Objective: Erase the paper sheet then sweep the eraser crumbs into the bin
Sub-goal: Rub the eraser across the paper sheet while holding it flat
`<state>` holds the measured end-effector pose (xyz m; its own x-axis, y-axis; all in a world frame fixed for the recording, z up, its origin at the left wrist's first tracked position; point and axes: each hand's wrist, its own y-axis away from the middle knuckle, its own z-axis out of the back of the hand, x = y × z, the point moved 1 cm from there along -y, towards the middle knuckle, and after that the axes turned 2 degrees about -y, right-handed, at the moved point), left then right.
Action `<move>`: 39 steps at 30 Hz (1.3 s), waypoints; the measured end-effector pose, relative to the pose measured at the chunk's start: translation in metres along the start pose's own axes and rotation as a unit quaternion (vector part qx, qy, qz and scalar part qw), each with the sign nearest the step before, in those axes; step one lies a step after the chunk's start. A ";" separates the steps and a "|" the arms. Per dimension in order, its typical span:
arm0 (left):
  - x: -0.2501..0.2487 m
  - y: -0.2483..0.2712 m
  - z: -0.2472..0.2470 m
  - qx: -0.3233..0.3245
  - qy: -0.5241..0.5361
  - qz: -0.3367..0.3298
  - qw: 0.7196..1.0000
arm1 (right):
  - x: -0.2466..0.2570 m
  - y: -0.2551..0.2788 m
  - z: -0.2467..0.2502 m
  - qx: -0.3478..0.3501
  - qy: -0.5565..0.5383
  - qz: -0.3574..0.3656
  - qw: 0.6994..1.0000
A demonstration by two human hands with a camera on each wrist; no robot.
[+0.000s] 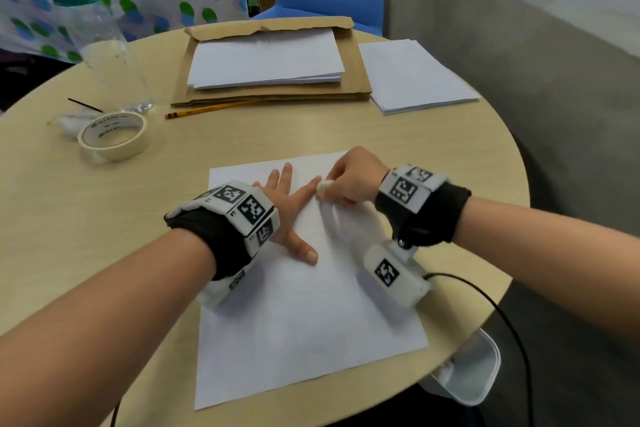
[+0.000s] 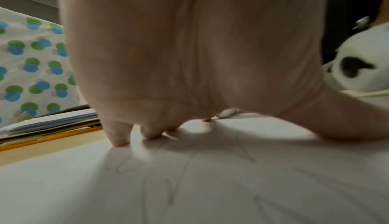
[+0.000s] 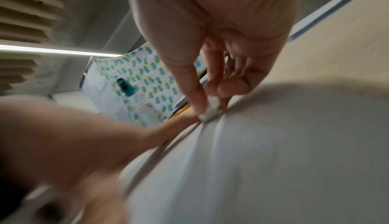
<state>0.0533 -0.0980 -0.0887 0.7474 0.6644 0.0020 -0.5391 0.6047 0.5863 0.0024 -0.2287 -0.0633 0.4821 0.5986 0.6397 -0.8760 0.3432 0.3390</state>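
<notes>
Head view: my left hand (image 1: 289, 215), fingers spread flat, pins paper sheet (image 1: 304, 305); my right hand (image 1: 353, 178) pinches eraser (image 1: 323, 188) against its far part.

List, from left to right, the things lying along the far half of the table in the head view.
Roll of tape → pencil → brown envelope with a stack of paper on it → second stack of paper at the right edge.
</notes>
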 end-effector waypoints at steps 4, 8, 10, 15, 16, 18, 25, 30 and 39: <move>0.000 -0.002 -0.001 0.003 -0.002 -0.004 1.000 | -0.001 0.029 -0.020 0.138 0.026 0.023 0.990; 0.000 0.000 0.001 0.004 -0.001 -0.005 1.000 | 0.002 0.005 0.003 0.084 0.016 -0.003 0.996; 0.000 0.000 0.001 0.002 0.005 -0.002 1.000 | 0.004 -0.004 0.006 0.029 0.013 0.004 0.999; -0.001 -0.001 -0.001 -0.002 0.001 0.000 1.000 | -0.001 0.029 -0.019 0.129 0.048 0.044 0.990; -0.001 -0.001 -0.001 0.000 0.000 0.000 1.000 | -0.002 0.030 -0.018 0.156 0.050 0.040 0.986; -0.002 0.000 0.000 0.006 0.000 -0.001 1.000 | 0.001 0.020 -0.005 0.133 0.054 0.025 0.989; -0.001 -0.001 -0.001 -0.001 0.001 0.000 1.000 | -0.001 0.017 -0.008 0.051 0.077 0.058 0.994; -0.001 -0.002 -0.001 0.006 -0.006 0.002 1.000 | -0.001 0.025 -0.004 0.146 0.068 0.030 0.986; 0.000 -0.005 -0.002 0.007 -0.007 0.007 1.000 | -0.012 0.033 -0.012 0.154 0.042 0.026 0.987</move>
<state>0.0552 -0.0999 -0.0930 0.7446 0.6672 0.0211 -0.5446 0.5888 0.5973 -0.0318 -0.2159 -0.0679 0.4253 0.6721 0.6062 -0.8562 0.0818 0.5100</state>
